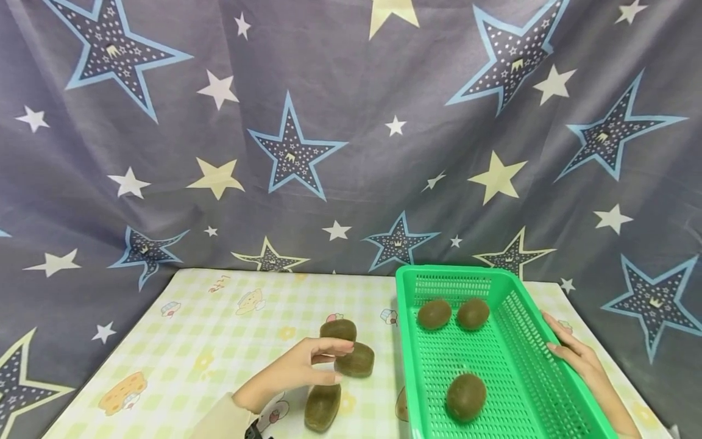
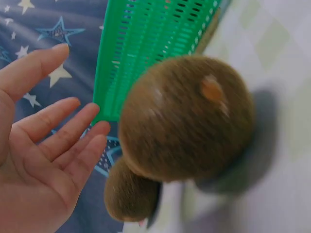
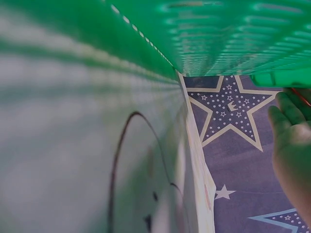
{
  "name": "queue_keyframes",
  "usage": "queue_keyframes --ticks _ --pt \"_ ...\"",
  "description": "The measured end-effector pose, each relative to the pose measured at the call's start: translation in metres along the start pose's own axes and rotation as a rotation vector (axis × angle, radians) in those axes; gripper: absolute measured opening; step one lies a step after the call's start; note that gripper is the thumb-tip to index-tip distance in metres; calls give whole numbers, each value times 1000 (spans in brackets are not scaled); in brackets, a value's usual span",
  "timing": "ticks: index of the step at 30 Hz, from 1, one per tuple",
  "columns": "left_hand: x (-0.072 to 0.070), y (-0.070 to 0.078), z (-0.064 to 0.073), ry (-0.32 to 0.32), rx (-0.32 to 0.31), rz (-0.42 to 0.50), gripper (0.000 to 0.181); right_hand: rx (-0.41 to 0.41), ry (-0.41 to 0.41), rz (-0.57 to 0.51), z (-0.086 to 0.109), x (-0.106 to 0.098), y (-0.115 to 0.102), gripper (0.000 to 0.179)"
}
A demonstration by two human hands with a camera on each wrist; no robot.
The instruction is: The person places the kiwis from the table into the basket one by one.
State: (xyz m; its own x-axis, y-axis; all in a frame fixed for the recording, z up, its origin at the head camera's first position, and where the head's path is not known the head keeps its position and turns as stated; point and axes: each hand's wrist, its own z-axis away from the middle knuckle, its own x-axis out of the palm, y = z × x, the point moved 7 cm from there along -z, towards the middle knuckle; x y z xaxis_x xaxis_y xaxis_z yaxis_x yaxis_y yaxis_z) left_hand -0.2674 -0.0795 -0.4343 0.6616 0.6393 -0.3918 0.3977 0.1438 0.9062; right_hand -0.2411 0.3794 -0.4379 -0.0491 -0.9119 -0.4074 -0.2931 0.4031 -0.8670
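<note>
My left hand (image 1: 304, 366) is held over the table among three brown fuzzy kiwis, its thumb and fingers spread apart with nothing between them. One kiwi (image 1: 338, 330) lies farthest back, a second (image 1: 358, 360) just beyond the fingertips, and a third (image 1: 322, 407) nearer, below the thumb. In the left wrist view a large kiwi (image 2: 187, 119) fills the middle, beside the open palm (image 2: 43, 189). My right hand (image 1: 581, 360) rests on the right rim of a green plastic basket (image 1: 406, 341), fingers fairly straight. Inside the basket sit three kiwis, two at the back (image 1: 434, 314) and one nearer (image 1: 466, 397).
A checked tablecloth (image 1: 219, 341) with cartoon prints covers the table. The basket stands on the table's right side. Behind hangs a dark curtain (image 1: 351, 122) patterned with stars, reaching down at both sides of the table.
</note>
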Motion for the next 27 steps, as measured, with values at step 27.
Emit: queue_keyframes --ticks 27 --pt "10 -29 37 -209 -140 53 66 -107 29 104 0 -1 -8 51"
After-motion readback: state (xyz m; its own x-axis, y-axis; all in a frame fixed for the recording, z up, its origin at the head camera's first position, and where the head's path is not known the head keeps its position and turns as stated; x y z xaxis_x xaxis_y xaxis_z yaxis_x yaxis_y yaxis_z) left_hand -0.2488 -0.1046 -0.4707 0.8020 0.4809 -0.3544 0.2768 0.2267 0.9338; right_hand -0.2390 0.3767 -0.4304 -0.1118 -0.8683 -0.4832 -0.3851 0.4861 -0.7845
